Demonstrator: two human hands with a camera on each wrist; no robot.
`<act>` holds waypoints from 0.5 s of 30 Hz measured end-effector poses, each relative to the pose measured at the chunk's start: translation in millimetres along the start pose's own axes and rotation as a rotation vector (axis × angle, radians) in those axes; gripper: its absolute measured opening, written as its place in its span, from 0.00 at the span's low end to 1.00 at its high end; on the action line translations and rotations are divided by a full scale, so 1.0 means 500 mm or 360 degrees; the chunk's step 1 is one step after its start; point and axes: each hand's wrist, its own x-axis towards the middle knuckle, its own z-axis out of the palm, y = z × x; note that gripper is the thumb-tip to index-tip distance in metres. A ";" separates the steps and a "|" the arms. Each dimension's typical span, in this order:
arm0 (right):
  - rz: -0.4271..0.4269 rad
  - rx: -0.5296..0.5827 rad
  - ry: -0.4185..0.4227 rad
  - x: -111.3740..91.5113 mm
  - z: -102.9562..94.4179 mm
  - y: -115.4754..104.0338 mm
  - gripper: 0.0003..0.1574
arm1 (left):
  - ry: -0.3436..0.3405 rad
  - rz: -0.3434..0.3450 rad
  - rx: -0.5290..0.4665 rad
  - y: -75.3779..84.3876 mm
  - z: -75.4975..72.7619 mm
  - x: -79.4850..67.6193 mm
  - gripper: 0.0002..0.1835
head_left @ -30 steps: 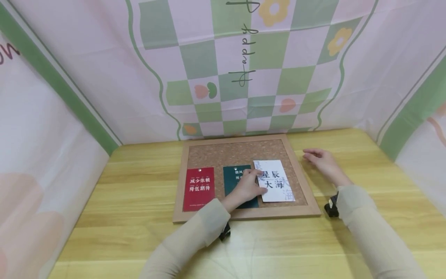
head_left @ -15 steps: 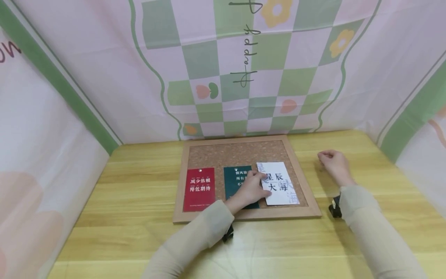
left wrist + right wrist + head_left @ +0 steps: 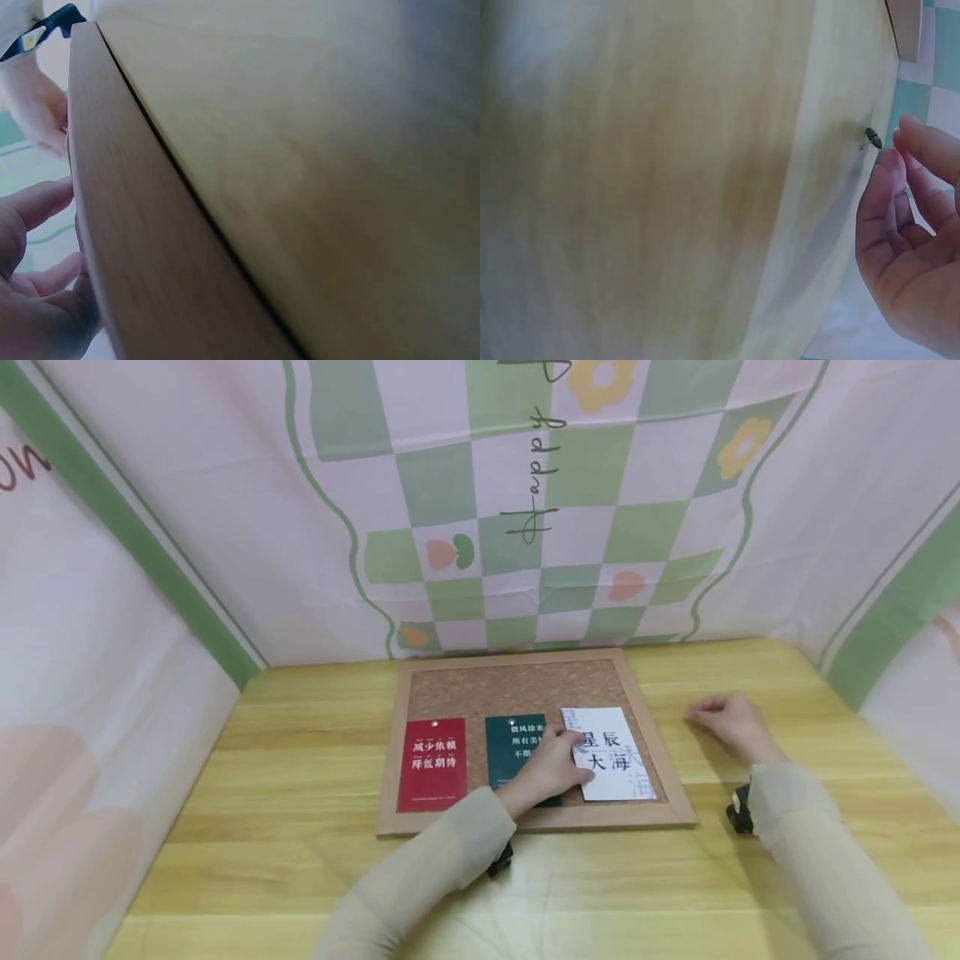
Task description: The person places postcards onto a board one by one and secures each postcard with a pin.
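Note:
My left hand [image 3: 551,764] reaches across the cork board [image 3: 480,685] and rests at the left edge of a white card [image 3: 622,760]. Its thumb and index finger are spread and press on that edge, partly over the dark print. Beneath this hand lies a dark green card [image 3: 502,752], partly covered. To the right of the board, above the table, is my right hand [image 3: 731,727]. In the right wrist view, its thumb and index fingertips pinch a thumbtack [image 3: 871,139], whose point sticks out. The tack is too small to see in the head view.
A red card [image 3: 432,768] lies at the board's left side with a silvery tack at its top; the green card has one too. The board's wooden frame [image 3: 540,820] stands on the wood-grain table [image 3: 300,760]. A checkered cloth [image 3: 450,485] hangs behind.
The left hand and the white card have shifted right across the board. My right hand has drawn back to the right, and its thumb and fingers have come together.

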 end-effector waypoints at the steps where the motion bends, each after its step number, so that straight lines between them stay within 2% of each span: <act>1: -0.0001 -0.0004 -0.0010 -0.001 -0.001 0.001 0.28 | 0.0001 -0.0003 0.0010 0.001 0.001 0.001 0.31; 9: 0.0041 0.0069 -0.0063 0.004 -0.002 0.016 0.29 | -0.0006 -0.0030 0.0029 0.007 0.004 -0.001 0.31; 15: 0.0038 0.0026 -0.0089 0.001 -0.002 0.017 0.31 | -0.0012 -0.0040 0.0041 0.008 0.004 -0.001 0.31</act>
